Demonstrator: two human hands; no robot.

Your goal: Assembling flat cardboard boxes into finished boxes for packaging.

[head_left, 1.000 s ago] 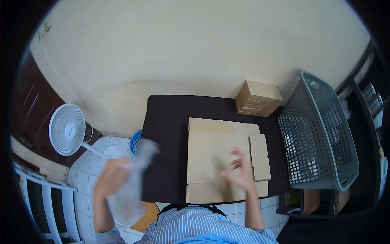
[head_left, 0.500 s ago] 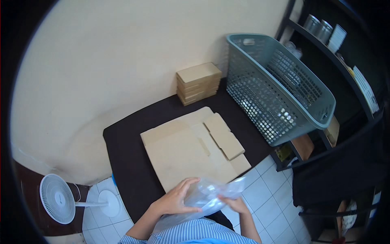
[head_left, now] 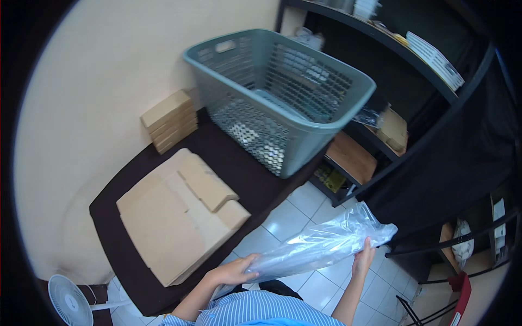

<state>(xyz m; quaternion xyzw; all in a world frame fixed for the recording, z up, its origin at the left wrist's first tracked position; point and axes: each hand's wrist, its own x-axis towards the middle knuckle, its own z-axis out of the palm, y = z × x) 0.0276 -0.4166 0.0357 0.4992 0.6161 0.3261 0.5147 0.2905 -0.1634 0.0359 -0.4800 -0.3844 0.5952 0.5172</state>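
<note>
A long, crinkled clear plastic bag stretches across the front of my body, over the tiled floor. My left hand grips its near left end, thumb on top. My right hand is closed round the bag toward its far right end. Whether anything lies inside the bag I cannot tell. Left of my hands, a large flat cardboard box rests on the dark-covered table, with a smaller flat cardboard piece on top.
Behind the box stands a stack of small cardboard boxes by the wall. A large grey-green plastic basket occupies the table's far right. Dark shelves line the right side, partly behind black cloth. A white fan stands at lower left.
The view has turned to the right. The bag, bunched between my hands before, is now stretched out long, and my right hand has moved away from my left, toward the right.
</note>
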